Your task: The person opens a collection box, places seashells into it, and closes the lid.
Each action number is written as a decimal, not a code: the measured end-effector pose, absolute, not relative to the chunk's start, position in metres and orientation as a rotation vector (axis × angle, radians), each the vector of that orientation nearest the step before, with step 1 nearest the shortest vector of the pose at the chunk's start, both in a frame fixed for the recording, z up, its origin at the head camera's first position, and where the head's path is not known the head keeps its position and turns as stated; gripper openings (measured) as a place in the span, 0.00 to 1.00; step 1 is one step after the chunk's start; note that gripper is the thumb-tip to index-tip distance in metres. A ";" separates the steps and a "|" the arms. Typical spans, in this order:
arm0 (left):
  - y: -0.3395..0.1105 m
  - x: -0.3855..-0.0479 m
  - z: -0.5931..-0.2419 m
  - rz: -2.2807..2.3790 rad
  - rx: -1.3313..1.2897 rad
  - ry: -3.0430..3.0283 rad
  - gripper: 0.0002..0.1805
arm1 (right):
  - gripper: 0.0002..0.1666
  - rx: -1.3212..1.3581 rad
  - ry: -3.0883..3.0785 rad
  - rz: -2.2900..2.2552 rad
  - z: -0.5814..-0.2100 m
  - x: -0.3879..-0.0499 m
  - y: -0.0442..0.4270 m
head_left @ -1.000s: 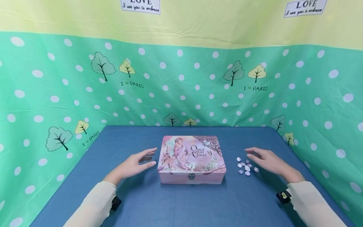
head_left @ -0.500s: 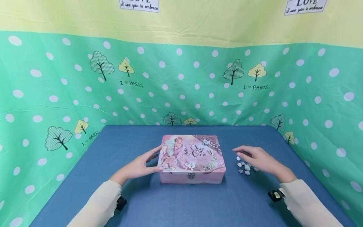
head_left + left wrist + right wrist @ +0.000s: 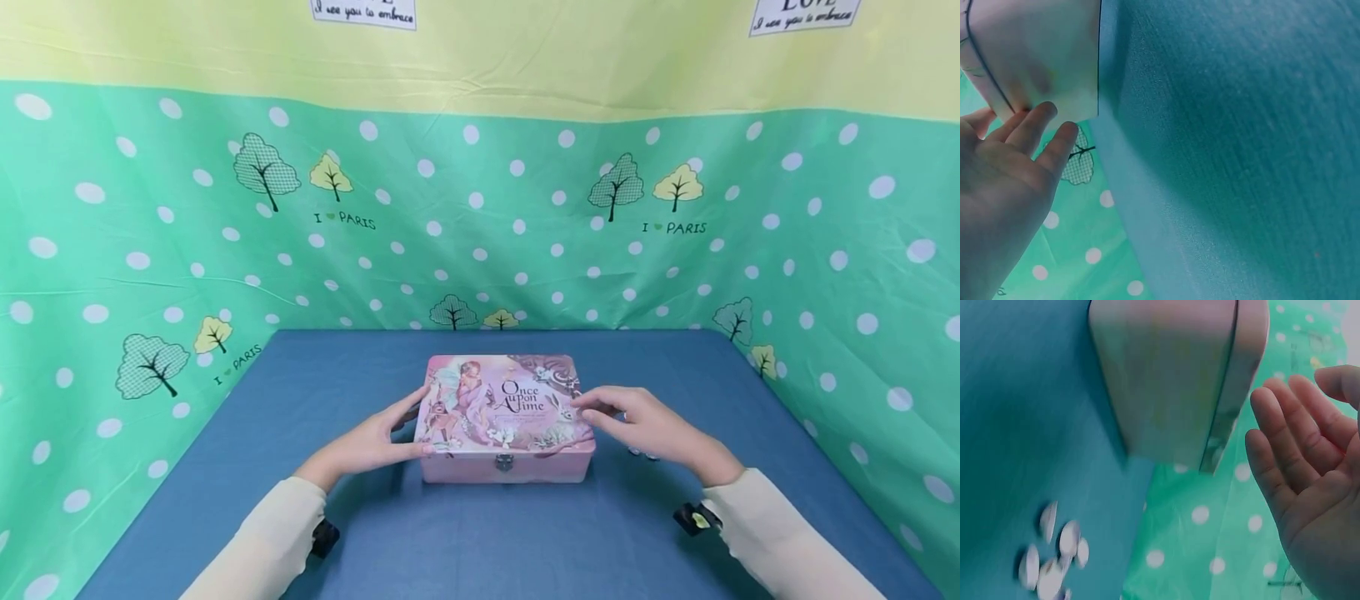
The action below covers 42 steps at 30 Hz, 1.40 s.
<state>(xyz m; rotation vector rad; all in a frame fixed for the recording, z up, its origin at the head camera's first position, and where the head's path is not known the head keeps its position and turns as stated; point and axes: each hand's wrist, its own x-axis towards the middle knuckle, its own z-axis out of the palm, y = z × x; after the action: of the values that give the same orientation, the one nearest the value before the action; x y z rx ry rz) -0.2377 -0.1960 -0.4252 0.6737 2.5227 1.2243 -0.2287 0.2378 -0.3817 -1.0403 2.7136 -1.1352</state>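
A pink tin box [image 3: 506,404] with a fairy picture and "Once upon a Time" on its closed lid stands on the blue table, its metal clasp [image 3: 504,462] facing me. My left hand [image 3: 367,442] touches the box's left side, thumb at the front corner; in the left wrist view its fingers [image 3: 1034,128] lie fairly straight against the wall. Over the lid's right edge reaches my right hand [image 3: 648,425], fingers loosely bent; the right wrist view shows a gap between it and the box [image 3: 1166,381]. Several small whitish-purple shells [image 3: 1070,539] lie below that hand, mostly hidden in the head view.
Blue cloth covers the table [image 3: 360,367]. A green dotted curtain [image 3: 405,267] with printed trees rises behind it and along both sides. Each wrist wears a small black device [image 3: 697,518] at the sleeve.
My left hand has moved right until it touches the box. My right hand has moved left from beside the shells to the lid's right edge, covering most shells. The box stays put.
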 end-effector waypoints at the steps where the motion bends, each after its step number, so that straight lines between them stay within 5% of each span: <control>1: -0.196 -0.238 -0.425 1.227 0.670 2.519 0.52 | 0.16 -1.064 2.698 -1.147 -0.382 -0.229 0.234; 18: -0.196 -0.237 -0.424 1.272 0.631 2.455 0.53 | 0.13 -1.432 2.459 -1.279 -0.394 -0.206 0.175; 42: -0.196 -0.239 -0.423 1.291 0.658 2.423 0.53 | 0.21 -1.049 2.047 -1.311 -0.436 -0.193 0.156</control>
<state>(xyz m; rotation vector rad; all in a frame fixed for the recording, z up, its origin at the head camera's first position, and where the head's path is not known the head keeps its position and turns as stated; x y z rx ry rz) -0.2393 -0.1959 -0.4234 0.6579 2.4231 1.2907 -0.1928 0.1558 -0.4364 -1.0493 2.0474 -1.3108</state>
